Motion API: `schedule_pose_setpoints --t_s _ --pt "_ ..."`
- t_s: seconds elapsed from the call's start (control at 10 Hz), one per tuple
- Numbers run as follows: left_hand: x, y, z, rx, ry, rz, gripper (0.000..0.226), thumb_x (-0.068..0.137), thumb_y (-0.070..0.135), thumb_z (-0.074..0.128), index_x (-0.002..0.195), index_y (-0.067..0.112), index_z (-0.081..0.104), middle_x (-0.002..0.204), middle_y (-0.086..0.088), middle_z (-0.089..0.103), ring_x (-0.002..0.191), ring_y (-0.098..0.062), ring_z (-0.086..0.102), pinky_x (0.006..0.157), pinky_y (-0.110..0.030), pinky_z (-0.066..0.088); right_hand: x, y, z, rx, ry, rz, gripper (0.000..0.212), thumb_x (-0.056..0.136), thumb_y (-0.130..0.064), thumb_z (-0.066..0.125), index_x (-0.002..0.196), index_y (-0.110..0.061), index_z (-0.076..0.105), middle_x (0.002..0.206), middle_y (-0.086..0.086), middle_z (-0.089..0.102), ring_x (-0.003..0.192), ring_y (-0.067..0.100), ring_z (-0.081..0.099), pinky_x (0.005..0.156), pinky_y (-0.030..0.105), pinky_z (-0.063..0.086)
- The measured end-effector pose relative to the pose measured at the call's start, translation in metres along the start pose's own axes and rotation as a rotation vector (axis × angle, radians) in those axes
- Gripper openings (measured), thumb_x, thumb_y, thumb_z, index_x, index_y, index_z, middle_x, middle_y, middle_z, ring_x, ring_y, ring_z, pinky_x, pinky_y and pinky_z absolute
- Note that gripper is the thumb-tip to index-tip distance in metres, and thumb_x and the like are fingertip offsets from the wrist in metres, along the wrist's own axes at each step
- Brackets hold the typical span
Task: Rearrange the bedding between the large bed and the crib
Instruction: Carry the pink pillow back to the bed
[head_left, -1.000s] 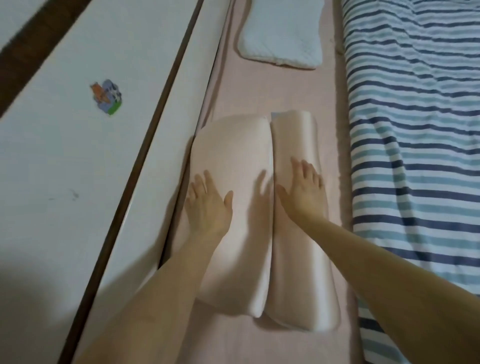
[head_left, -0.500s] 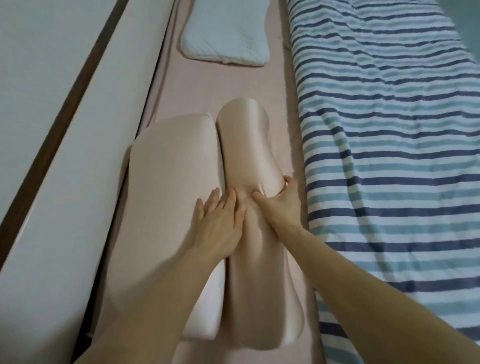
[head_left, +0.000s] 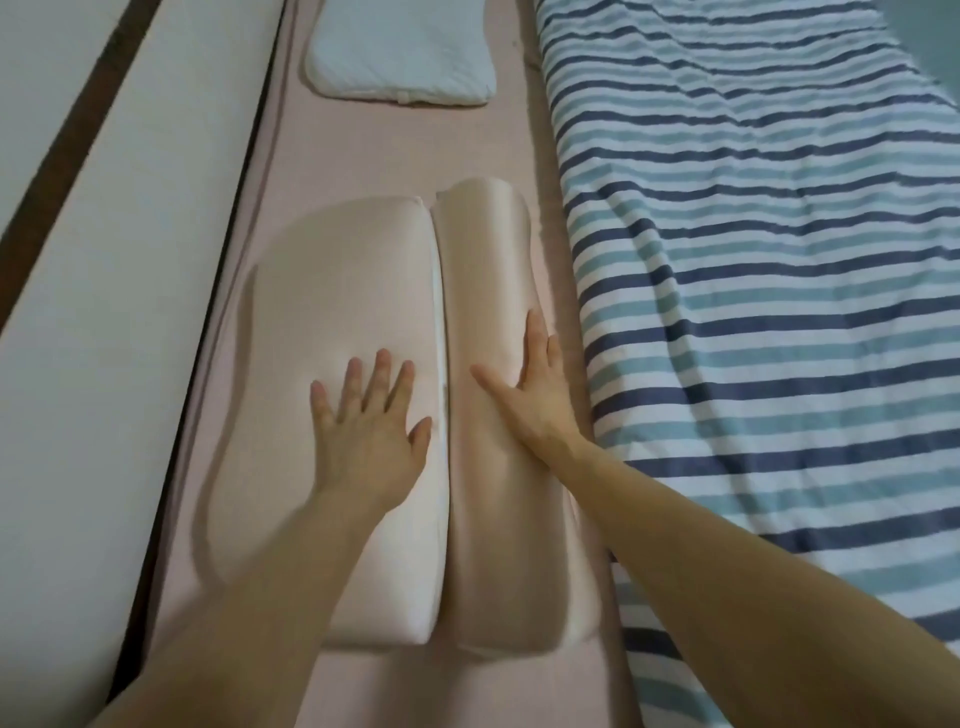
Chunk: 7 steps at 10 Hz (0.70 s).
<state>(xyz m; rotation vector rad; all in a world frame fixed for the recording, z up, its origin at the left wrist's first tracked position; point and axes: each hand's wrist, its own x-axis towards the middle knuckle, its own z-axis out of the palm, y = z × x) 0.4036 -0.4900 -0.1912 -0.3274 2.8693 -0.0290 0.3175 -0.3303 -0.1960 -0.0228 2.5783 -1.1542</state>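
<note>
Two pale pink pillows lie side by side on the pink sheet (head_left: 363, 156). The wide, flat pillow (head_left: 332, 291) is on the left and the narrow satin pillow (head_left: 483, 260) on the right. My left hand (head_left: 371, 431) rests flat on the wide pillow with its fingers spread. My right hand (head_left: 530, 384) lies flat along the right flank of the satin pillow, fingers straight and thumb out across its top. Further up the sheet lies a small white quilted pillow (head_left: 400, 57). A blue-and-white striped blanket (head_left: 769, 291) covers the right side.
A white padded side panel (head_left: 119, 291) runs along the left of the pink sheet, with a dark wooden strip (head_left: 67, 140) beyond it. The striped blanket's edge lies close against the satin pillow.
My right hand has let go of its grip on the satin pillow and now lies flat along its side. My left hand has shifted left onto the wide pillow and spread its fingers.
</note>
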Motion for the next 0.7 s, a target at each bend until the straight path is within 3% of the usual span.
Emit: schedule_pose_setpoints --t_s 0.2,0.3,0.4,0.5,0.6,0.7 --pt "0.003 -0.018 0.001 -0.007 -0.006 -0.016 0.066 0.096 0.057 0.01 0.152 0.028 -0.008 0.16 0.0 -0.012 0.147 -0.026 -0.011 0.116 -0.055 -0.001 -0.013 -0.012 0.01 -0.09 0.023 -0.048 0.079 0.091 -0.059 0.042 0.147 -0.044 -0.012 0.16 -0.001 -0.013 0.147 0.031 -0.004 0.116 0.05 0.008" --pt "-0.019 -0.015 0.003 0.004 -0.025 -0.023 0.068 0.095 0.059 0.011 0.152 0.025 -0.008 0.16 -0.003 -0.012 0.147 -0.026 -0.01 0.117 -0.052 -0.004 -0.038 -0.003 0.015 -0.355 0.013 -0.188 0.07 0.096 -0.057 0.031 0.147 -0.043 -0.014 0.157 -0.001 -0.025 0.145 0.03 -0.017 0.116 0.046 -0.001" --pt "-0.044 -0.013 -0.003 -0.015 -0.121 -0.008 0.071 0.095 0.06 0.014 0.152 0.024 -0.008 0.16 -0.004 -0.013 0.147 -0.026 -0.011 0.118 -0.049 -0.006 -0.063 0.004 0.013 -0.493 -0.068 -0.228 0.066 0.098 -0.053 0.026 0.147 -0.041 -0.016 0.153 -0.001 -0.033 0.142 0.031 -0.025 0.115 0.047 -0.003" --pt "-0.079 -0.015 -0.033 0.0 -0.329 0.018 0.072 0.097 0.055 0.025 0.153 0.023 -0.007 0.16 -0.003 -0.014 0.147 -0.026 -0.011 0.119 -0.047 -0.002 -0.096 -0.004 -0.003 -0.581 -0.29 -0.165 0.068 0.098 -0.049 0.029 0.148 -0.039 -0.017 0.15 -0.001 -0.04 0.141 0.034 -0.027 0.116 0.051 0.006" --pt "-0.112 -0.018 -0.076 -0.007 -0.571 0.062 0.065 0.097 0.04 0.04 0.152 0.017 0.014 0.16 -0.006 0.007 0.146 -0.029 0.014 0.116 -0.043 0.021 -0.135 -0.022 -0.033 -0.67 -0.586 -0.105 0.071 0.097 -0.033 0.04 0.15 -0.035 -0.007 0.152 0.001 -0.035 0.143 0.038 -0.017 0.115 0.052 0.02" --pt "-0.129 -0.02 -0.115 -0.019 -0.652 0.041 0.048 0.096 0.04 0.042 0.138 0.017 0.045 0.145 -0.003 0.043 0.129 -0.024 0.044 0.104 -0.038 0.039 -0.152 -0.05 -0.073 -0.808 -0.787 -0.091 0.052 0.095 -0.023 0.045 0.145 -0.014 0.033 0.152 0.012 0.026 0.129 0.032 0.042 0.105 0.039 0.041"
